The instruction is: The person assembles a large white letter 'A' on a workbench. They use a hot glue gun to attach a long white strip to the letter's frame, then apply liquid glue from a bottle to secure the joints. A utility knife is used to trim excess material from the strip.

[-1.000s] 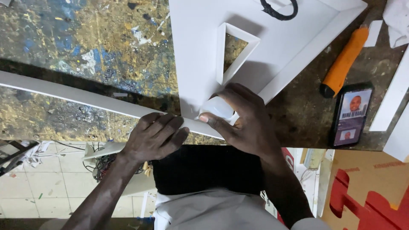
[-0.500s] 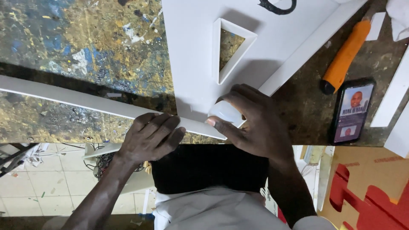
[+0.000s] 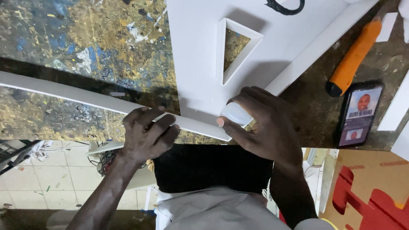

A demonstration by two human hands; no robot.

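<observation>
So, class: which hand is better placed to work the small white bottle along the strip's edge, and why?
The right hand. It already grips the small white bottle at the join of the strip and white board, while the left hand presses the strip down.

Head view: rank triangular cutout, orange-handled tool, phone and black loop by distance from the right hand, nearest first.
From the right hand:
1. Triangular cutout – just above the hand, in the white panel.
2. Phone – to its right, on the bench.
3. Orange-handled tool – up and right; close to the phone's distance, hard to separate.
4. Black loop – top edge, farthest.
</observation>
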